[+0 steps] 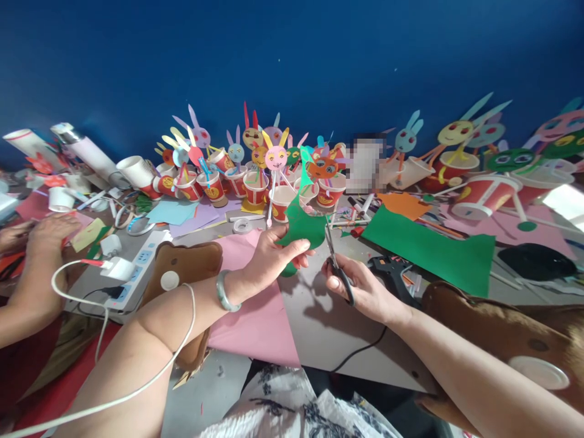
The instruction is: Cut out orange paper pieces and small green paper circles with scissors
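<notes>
Between thumb and fingers, my left hand [269, 252] pinches a piece of green paper [303, 224] with a curved, partly cut outline and a pointed strip rising at its top. My right hand [358, 286] is closed on black-handled scissors [341, 275], whose blades point up and meet the right edge of the green paper. Both hands are raised over the table. Under my left forearm lies a large pink sheet [255, 322]. A wider green sheet [429, 249] with a cut edge rests to the right, behind my right hand.
Paper cups [255, 187] with rabbit-like paper heads line the back. A black glue gun [395, 271] lies beside my right hand. At left are a power strip [143, 267] and a co-worker's hands [50, 234]. A white cable [191, 310] crosses my left forearm.
</notes>
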The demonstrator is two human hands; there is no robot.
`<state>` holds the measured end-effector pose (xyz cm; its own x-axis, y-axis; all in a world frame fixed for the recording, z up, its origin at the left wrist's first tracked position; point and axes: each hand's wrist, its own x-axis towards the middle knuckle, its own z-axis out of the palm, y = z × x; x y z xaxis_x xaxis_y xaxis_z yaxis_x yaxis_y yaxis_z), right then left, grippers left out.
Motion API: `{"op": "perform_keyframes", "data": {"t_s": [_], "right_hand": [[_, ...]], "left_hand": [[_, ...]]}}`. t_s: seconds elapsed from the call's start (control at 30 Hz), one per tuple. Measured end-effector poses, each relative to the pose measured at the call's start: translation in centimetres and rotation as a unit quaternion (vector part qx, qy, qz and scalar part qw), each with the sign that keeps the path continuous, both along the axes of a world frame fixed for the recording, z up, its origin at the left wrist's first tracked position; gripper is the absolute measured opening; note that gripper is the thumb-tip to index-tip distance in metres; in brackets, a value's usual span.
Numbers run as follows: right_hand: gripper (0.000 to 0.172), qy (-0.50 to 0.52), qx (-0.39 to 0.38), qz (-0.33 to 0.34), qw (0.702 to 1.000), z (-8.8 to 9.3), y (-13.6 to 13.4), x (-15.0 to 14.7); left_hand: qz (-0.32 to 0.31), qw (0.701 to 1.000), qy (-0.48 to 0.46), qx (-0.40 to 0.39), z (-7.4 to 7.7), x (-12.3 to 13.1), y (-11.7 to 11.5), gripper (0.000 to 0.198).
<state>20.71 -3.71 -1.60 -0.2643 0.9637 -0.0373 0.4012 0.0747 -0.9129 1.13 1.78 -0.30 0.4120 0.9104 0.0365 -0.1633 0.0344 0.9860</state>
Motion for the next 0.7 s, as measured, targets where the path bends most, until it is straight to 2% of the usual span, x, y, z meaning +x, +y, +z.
{"op": "perform_keyframes", "data": {"t_s": [0.37, 0.7], "right_hand": [[0.066, 0.045, -0.017, 0.012, 0.999, 0.08, -0.02, 0.0], [0.067, 0.039, -0.012, 0.025, 0.999, -0.34, 0.18, 0.32]], "left_hand": [[-0.032, 0.999, 0.008, 0.002, 0.11, -0.04, -0.24, 0.022], [-0.036, 0.999, 0.028, -0.021, 0.6, 0.17, -0.63, 0.023]]}}
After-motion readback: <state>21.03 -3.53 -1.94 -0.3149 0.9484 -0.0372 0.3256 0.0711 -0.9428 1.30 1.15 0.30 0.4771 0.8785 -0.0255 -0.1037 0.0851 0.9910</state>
